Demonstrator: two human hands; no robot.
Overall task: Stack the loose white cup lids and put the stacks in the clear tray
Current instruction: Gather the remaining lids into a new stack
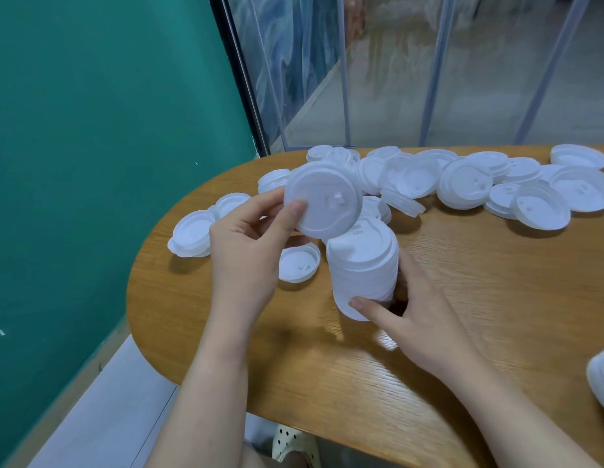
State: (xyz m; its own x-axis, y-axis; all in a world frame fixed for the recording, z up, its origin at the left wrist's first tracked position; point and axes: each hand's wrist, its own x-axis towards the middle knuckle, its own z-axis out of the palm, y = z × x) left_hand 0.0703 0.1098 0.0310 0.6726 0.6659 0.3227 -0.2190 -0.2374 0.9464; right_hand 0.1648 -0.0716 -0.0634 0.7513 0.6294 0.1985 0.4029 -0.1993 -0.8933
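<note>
My left hand [250, 244] pinches a single white lid [324, 199] between thumb and fingers and holds it tilted just above and left of a stack. My right hand [405, 309] grips that tall stack of white lids [363, 268], which leans on the wooden table [462, 298]. Several loose white lids [479, 184] lie scattered along the table's far side, and more lie at the left end [192, 234]. One lid [299, 263] lies upside down between my hands. No clear tray is in view.
Another pile of white lids [603, 380] pokes in at the right edge. The table's rounded left end borders a teal wall [91, 130]. Clear plastic curtain strips [395, 62] hang behind the table. A foot in a perforated shoe [290, 444] shows under the near edge.
</note>
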